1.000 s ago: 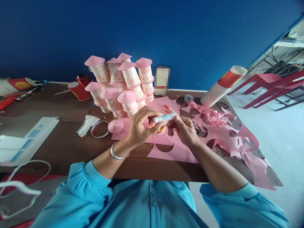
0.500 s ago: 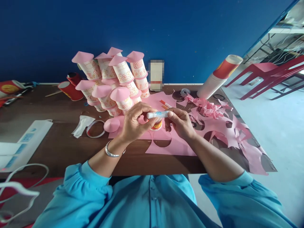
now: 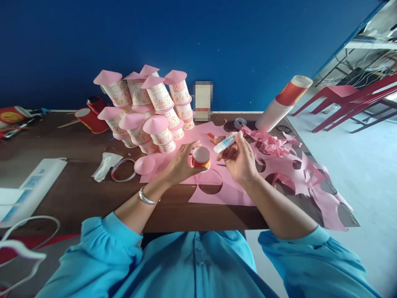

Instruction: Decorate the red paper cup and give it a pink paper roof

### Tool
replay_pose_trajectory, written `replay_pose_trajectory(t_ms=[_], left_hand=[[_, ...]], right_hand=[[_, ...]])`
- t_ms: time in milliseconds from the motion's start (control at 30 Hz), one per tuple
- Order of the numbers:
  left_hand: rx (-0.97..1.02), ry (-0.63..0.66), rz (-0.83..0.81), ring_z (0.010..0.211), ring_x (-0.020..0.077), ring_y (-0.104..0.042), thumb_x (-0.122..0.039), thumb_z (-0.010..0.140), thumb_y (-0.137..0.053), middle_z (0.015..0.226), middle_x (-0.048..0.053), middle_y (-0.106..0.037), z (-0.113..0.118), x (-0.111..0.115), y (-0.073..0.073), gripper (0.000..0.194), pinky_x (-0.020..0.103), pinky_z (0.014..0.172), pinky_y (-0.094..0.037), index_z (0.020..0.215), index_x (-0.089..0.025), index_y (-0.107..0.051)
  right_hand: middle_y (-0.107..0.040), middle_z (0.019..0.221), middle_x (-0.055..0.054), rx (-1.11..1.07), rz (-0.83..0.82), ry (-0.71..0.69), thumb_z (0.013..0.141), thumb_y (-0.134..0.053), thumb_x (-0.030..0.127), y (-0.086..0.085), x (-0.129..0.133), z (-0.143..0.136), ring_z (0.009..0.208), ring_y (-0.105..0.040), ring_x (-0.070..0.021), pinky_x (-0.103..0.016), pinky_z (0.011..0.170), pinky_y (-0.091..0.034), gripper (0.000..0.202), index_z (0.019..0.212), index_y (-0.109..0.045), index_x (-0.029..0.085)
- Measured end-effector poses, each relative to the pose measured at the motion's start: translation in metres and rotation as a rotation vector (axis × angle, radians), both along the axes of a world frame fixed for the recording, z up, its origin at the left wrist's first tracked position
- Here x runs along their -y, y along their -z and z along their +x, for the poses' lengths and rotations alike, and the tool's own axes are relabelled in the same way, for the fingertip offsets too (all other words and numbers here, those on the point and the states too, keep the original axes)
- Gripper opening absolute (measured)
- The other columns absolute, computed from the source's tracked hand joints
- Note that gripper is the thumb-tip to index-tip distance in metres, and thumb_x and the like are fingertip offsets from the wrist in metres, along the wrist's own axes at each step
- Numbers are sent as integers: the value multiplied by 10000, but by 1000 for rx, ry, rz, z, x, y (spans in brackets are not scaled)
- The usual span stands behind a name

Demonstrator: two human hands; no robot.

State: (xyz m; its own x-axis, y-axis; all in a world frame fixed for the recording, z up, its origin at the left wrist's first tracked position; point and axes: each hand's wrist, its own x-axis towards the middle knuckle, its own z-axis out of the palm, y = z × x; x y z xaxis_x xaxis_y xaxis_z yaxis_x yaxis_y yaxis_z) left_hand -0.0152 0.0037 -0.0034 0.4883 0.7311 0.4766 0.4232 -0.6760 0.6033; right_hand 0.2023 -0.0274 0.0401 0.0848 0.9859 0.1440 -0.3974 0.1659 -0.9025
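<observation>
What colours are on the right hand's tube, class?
The tube is white with blue markings (head view).

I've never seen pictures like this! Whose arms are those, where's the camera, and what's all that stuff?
There's no robot here, just a person in blue sleeves. The camera sits on their head, looking forward and down, so you see almost what they see. Their left hand holds a small red and yellow cup. Their right hand holds a white tube with blue print. On the brown table stand little cup towers with pointy pink roofs. There's also pink paper with round holes cut out, and crumpled pink scraps.
</observation>
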Motion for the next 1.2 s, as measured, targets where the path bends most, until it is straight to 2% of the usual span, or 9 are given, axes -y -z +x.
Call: replay_pose_trajectory(t_ms=[100,233,333,467,600,800,1000,1200], left_hand=[[-50,-66,10,1167,316,-713,-391,812,-891,1305,150,-737,6,2,4,746,476,955,-609,1446,-206,-545],[34,-67,67,1164,284,-710,-368,822,-884,1299,123,-728,8,3,2,676,451,978,-602,1406,-227,-575],[103,-74,129,1156,278,-682,-434,821,-886,1259,113,-704,6,4,-3,667,454,984,-594,1388,-238,-594],[133,-84,182,1112,266,-633,-490,842,-861,1197,97,-673,6,6,-3,671,447,963,-585,1408,-261,-583],[106,-97,257,1124,281,-592,-443,821,-879,1196,107,-618,8,7,2,684,473,970,-573,1409,-269,-577],[116,-77,278,1191,324,-613,-381,788,-886,1256,120,-644,10,8,3,669,530,1016,-558,1358,-268,-553],[118,-20,239,1111,285,-698,-336,805,-877,1227,103,-714,10,10,-1,643,436,924,-592,1344,-249,-539],[97,-58,252,1110,295,-705,-390,810,-878,1223,110,-722,9,11,-2,626,452,935,-582,1324,-249,-549]], right_hand=[[-724,800,18,-22,2,21,877,-780,669,-1,0,2,570,-650,-117,-252,526,-554,460,980,-608,255],[-726,913,6,62,75,5,807,-895,547,-4,1,2,693,-699,-134,-268,597,-596,484,1081,-617,262],[-720,973,-10,192,136,58,824,-883,529,-6,4,1,767,-715,-157,-303,645,-621,477,1110,-600,272],[-730,982,-14,342,197,128,874,-842,500,-7,11,-2,727,-696,-161,-337,633,-622,368,1056,-609,282],[-738,964,-33,461,263,157,912,-810,468,-7,15,-1,727,-686,-176,-349,619,-595,251,992,-663,280],[-749,974,-43,719,395,226,930,-792,456,-6,16,0,921,-719,-239,-417,800,-622,199,971,-691,290],[-760,957,-32,798,449,270,952,-774,411,-8,17,-1,893,-729,-222,-378,748,-610,150,966,-685,291],[-760,968,-25,794,426,276,947,-786,393,-6,16,2,880,-726,-212,-349,709,-613,156,975,-674,289]])
